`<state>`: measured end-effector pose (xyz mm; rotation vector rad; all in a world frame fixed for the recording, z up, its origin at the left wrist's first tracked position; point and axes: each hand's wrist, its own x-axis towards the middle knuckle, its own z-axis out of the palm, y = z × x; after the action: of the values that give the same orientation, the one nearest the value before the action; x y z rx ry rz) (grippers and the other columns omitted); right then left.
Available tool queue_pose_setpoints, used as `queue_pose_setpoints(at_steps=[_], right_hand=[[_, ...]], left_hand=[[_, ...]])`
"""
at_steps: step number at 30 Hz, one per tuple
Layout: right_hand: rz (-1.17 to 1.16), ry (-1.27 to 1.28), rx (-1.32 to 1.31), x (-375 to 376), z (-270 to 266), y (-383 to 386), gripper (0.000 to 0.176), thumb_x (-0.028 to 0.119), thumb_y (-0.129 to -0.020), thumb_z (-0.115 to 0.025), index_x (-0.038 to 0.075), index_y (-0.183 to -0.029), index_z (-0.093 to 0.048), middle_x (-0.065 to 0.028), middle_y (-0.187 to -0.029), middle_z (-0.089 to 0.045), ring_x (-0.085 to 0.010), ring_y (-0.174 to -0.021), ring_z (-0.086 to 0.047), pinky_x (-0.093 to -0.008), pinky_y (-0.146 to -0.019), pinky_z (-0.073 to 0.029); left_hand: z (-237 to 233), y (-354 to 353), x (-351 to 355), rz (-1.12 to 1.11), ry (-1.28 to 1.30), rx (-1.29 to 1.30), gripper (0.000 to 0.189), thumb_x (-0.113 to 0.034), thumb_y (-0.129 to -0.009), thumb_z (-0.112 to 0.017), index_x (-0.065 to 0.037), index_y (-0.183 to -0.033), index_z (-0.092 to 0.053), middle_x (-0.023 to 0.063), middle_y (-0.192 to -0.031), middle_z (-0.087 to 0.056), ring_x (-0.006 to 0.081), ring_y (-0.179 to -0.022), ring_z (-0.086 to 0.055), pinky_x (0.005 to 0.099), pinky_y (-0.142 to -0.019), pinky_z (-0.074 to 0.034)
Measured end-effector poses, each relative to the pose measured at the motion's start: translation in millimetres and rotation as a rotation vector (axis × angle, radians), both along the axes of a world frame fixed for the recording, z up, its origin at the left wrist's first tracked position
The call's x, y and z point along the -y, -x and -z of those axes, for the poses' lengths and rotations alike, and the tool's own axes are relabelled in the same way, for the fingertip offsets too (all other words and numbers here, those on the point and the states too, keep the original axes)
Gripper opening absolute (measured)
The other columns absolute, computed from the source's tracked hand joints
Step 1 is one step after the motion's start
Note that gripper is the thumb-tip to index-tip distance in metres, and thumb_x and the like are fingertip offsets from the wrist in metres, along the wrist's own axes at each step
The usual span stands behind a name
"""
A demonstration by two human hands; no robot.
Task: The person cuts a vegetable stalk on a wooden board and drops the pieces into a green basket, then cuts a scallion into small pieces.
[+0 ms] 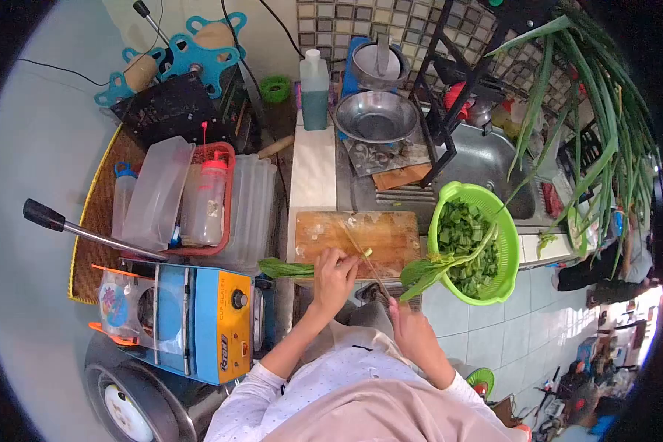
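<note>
My left hand [335, 278] is closed around a stalk of leafy greens [286, 269] at the near edge of a wooden cutting board [318, 230]. The leaf end sticks out to the left, and a short pale piece shows by my fingertips. My right hand [412, 328] grips a knife [357, 244], its blade angled over the board beside the stalk's cut end. Right of the board, a lime-green colander [510, 254] holds chopped greens [458, 221]. Another leafy stalk [424, 272] lies across its near rim.
A metal sink [486, 158] lies behind the colander, under long green onions [604, 125]. Metal bowls [376, 118] and a bottle of green liquid [314, 92] stand behind the board. To the left are a cup sealer [232, 324] and a red basket [232, 166] with bottles.
</note>
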<state>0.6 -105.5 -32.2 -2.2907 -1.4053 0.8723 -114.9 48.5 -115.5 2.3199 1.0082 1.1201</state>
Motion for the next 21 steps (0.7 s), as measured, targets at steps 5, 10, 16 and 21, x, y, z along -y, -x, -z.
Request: queue_pose_setpoints(at_steps=[5,10,16,21], right_hand=[[-0.019,-0.234,0.088,-34,31,3,0.03,0.028,-0.098,-0.039,0.004,-0.11,-0.053,-0.0268,-0.078,-0.061,-0.0474,-0.067,-0.059,-0.0573,-0.06,-0.048],[-0.044,-0.296,0.072,-35,29,-3,0.031,0.029,-0.099,-0.04,0.003,-0.107,-0.053,-0.0258,-0.082,-0.061,-0.0467,-0.073,-0.06,-0.0545,-0.062,-0.048],[0.024,-0.299,-0.056,-11,14,-7,0.035,0.026,-0.1,-0.037,-0.001,-0.112,-0.055,-0.0276,-0.088,-0.061,-0.0481,-0.079,-0.058,-0.0519,-0.067,-0.046],[0.1,-0.155,-0.127,4,-8,-1,0.037,0.026,-0.1,-0.036,0.0,-0.119,-0.055,-0.0297,-0.086,-0.061,-0.0483,-0.079,-0.058,-0.0534,-0.069,-0.045]], left_hand=[[-2,1,0,0.018,0.022,0.0,0.011,-0.009,-0.073,-0.07,-0.008,-0.085,-0.07,0.0056,-0.081,-0.052,0.0254,-0.081,-0.051,0.0387,-0.069,-0.038],[-25,8,7,-0.042,-0.048,-0.114,0.013,-0.01,-0.074,-0.069,-0.011,-0.087,-0.071,0.0039,-0.083,-0.055,0.0248,-0.083,-0.052,0.0404,-0.076,-0.035],[-9,13,0,-0.035,0.021,-0.114,0.014,-0.01,-0.073,-0.069,-0.013,-0.086,-0.072,0.0006,-0.085,-0.058,0.0221,-0.088,-0.052,0.043,-0.08,-0.031],[-11,-2,-5,-0.011,0.014,-0.106,0.008,-0.011,-0.072,-0.071,-0.013,-0.08,-0.072,0.0001,-0.081,-0.061,0.021,-0.091,-0.051,0.0433,-0.082,-0.028]])
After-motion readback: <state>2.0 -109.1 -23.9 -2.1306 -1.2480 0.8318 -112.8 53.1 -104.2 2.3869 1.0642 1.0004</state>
